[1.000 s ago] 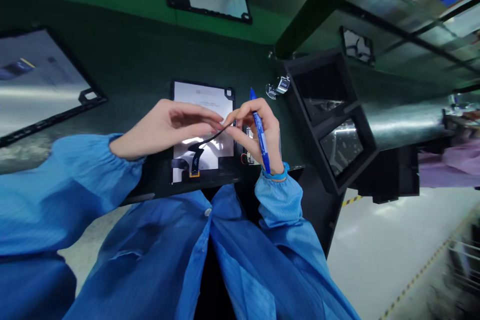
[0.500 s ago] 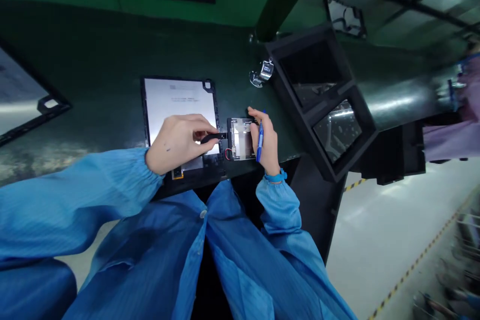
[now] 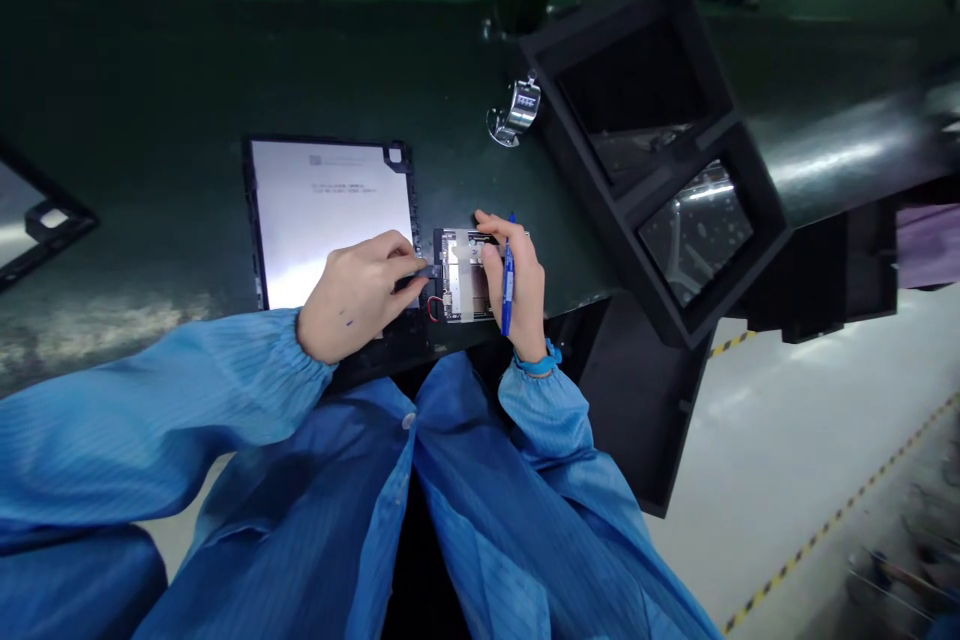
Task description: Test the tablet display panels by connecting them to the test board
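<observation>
My left hand (image 3: 364, 290) is closed in a pinch on a dark flat cable (image 3: 429, 272) at the left edge of a small electronic module (image 3: 466, 278). The module has silvery parts, a pale tape strip and a red wire at its lower left. My right hand (image 3: 525, 288) lies over the module's right side, thumb and fingers at its edge. A blue pen (image 3: 509, 275) is tucked in that hand, pointing up and down. Left of the module lies a flat display panel (image 3: 334, 215) with a white back and black frame, partly covered by my left hand.
A metal tally counter (image 3: 517, 110) stands on the dark green bench beside a black two-compartment tray (image 3: 637, 205), which holds clear-looking film or glass. Another panel (image 3: 34, 215) lies at far left. More panels sit along the back. Black bins (image 3: 817, 270) are at the right.
The camera view has shifted, so the panel and module appear further left and the tray larger. My left hand keeps its pinch, with its fingertips nearer the module. The pen stays in my right hand.
</observation>
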Available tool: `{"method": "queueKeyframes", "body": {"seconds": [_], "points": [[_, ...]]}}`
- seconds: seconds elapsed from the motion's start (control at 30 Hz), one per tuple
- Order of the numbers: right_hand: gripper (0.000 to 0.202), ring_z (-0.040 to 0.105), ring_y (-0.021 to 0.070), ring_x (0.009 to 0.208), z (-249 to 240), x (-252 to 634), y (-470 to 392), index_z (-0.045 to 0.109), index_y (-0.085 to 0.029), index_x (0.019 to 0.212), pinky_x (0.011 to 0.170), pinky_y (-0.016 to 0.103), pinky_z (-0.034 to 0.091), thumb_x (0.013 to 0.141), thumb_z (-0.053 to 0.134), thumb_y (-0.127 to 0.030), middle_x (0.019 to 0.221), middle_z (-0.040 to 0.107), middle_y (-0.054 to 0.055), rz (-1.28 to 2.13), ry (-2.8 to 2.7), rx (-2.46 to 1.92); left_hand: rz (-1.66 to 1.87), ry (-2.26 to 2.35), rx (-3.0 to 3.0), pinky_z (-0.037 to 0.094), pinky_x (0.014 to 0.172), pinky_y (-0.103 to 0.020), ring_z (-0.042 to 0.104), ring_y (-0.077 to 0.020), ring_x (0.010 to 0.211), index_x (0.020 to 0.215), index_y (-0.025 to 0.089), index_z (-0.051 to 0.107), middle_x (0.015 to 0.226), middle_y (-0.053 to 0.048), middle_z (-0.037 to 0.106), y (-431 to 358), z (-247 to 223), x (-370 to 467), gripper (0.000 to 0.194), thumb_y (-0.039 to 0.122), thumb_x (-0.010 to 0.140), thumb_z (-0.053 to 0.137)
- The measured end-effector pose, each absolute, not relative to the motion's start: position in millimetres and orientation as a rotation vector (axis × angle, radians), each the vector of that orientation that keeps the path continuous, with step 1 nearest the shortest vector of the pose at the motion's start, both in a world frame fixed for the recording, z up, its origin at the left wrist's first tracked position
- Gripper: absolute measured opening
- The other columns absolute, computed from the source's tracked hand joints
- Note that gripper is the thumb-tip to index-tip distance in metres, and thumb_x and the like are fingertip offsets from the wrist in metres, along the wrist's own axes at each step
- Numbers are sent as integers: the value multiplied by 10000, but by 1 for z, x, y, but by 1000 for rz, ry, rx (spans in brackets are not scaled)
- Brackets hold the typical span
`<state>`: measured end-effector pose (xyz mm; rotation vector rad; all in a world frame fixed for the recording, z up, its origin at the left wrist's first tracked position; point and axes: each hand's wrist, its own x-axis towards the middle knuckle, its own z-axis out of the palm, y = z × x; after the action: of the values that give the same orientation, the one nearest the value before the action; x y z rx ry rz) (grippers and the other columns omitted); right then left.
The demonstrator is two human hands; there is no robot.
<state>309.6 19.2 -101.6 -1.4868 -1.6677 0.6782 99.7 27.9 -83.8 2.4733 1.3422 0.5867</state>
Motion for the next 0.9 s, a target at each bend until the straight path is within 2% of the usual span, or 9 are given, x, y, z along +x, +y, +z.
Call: {"method": "queueKeyframes", "body": {"seconds": [0.27, 0.5, 0.73, 0.9], "points": [[193, 585, 223, 1303, -100, 309, 19, 593, -272, 1076, 1129, 452, 451, 1023, 459, -401, 1286, 701, 45, 645, -1706, -1498, 632, 1354, 2483, 522, 586, -306, 714, -203, 747, 948, 144, 794, 941, -71, 754, 27, -84, 103, 215, 241, 941, 603], [181, 574, 230, 1310, -100, 309, 19, 597, -285, 1068, 1143, 467, 439, 1018, 467, -399, 1288, 701, 48, 648, -1715, -1497, 525, 1405, 2381, 521, 617, -296, 711, -200, 786, 947, 218, 791, 967, -54, 752, 28, -78, 104, 242, 296, 949, 562], [155, 576, 228, 1311, -99, 309, 19, 589, -280, 1062, 1152, 455, 427, 1015, 480, -379, 1289, 701, 49, 650, -1717, -1497, 510, 1371, 2421, 521, 610, -323, 723, -221, 799, 952, 165, 787, 978, -81, 755, 28, -79, 104, 227, 248, 939, 576], [143, 571, 228, 1318, -101, 309, 20, 586, -278, 1061, 1154, 451, 424, 1013, 485, -367, 1288, 702, 48, 649, -1716, -1483, 486, 1376, 2420, 516, 616, -304, 723, -205, 797, 954, 179, 787, 974, -66, 758, 28, -78, 104, 241, 269, 948, 563]]}}
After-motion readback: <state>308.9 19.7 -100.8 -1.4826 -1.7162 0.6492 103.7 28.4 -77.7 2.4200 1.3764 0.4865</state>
